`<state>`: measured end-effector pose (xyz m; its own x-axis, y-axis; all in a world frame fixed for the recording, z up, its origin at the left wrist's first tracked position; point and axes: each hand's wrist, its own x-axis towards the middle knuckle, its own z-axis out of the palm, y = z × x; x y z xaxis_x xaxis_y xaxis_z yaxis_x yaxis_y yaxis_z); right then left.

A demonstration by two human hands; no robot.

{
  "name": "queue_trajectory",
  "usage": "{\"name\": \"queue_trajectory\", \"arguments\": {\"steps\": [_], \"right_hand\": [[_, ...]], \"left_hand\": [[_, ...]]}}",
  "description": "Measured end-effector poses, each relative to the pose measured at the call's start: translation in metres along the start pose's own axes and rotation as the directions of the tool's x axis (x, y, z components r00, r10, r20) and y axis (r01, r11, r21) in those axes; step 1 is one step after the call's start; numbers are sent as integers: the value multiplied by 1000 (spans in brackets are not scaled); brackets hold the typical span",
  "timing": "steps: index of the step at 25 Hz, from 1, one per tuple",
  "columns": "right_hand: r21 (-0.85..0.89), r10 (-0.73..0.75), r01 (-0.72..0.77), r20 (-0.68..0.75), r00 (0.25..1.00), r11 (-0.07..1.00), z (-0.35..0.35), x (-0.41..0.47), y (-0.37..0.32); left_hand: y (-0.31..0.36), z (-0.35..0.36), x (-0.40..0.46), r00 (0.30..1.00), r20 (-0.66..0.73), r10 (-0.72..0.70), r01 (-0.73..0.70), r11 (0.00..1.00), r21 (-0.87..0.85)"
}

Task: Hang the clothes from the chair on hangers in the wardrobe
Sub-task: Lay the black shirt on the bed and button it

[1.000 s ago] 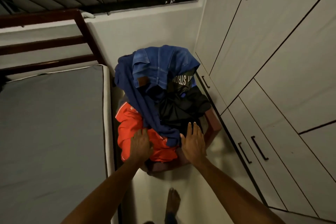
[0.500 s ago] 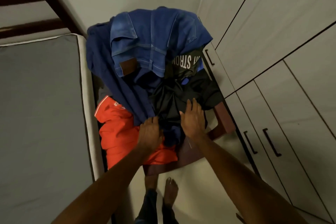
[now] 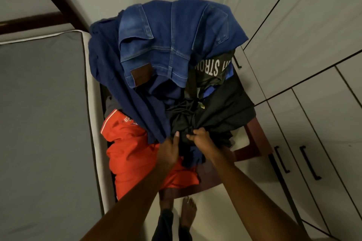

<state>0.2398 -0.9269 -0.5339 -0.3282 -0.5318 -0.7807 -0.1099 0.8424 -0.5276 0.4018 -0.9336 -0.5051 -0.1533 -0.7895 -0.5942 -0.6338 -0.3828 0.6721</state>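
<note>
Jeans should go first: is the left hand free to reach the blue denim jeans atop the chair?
Probably not yet: the left hand is busy gripping the bunched black garment; the blue denim jeans lie uncovered.

We can read big white letters, "STRON", on a dark shirt (image 3: pixel 210 68) just right of the blue jeans (image 3: pixel 168 45). The letters are upside down and partly hidden. The jeans' brown patch (image 3: pixel 141 74) and the red shirt's (image 3: pixel 137 152) small badge are too blurry to read.

dark wooden chair (image 3: pixel 252 143) under heaped blue jeans (image 3: pixel 172 45), black garment (image 3: pixel 221 111), red garment (image 3: pixel 135 154)
</note>
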Motion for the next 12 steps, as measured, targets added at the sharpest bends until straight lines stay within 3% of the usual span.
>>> {"name": "queue_trajectory", "arguments": {"steps": [1,3,5,7,8,9,12], "right_hand": [[175,38,-46,51,998,983,-8,-15,-7],[415,81,-150,179,980,897,-28,-46,-25],[663,18,-143,193,981,735,-45,-82,-27],[848,-65,-99,154,986,520,-51,-113,-26],[877,-72,-97,148,986,471,-52,-126,-22],[871,-71,-104,157,985,480,-55,-137,-24],[882,-111,-65,131,985,467,-69,-165,-21]], "left_hand": [[12,-3,-1,987,43,-153,159,955,-251],[32,0,-1,895,237,-378,445,715,-540],[56,3,-9,846,375,-379,533,565,-630],[81,3,-18,856,425,-293,516,447,-731],[94,0,-25,873,426,-236,487,423,-764],[107,-6,-30,894,398,-206,448,461,-766],[123,-11,-45,911,300,-283,411,684,-603]]}}
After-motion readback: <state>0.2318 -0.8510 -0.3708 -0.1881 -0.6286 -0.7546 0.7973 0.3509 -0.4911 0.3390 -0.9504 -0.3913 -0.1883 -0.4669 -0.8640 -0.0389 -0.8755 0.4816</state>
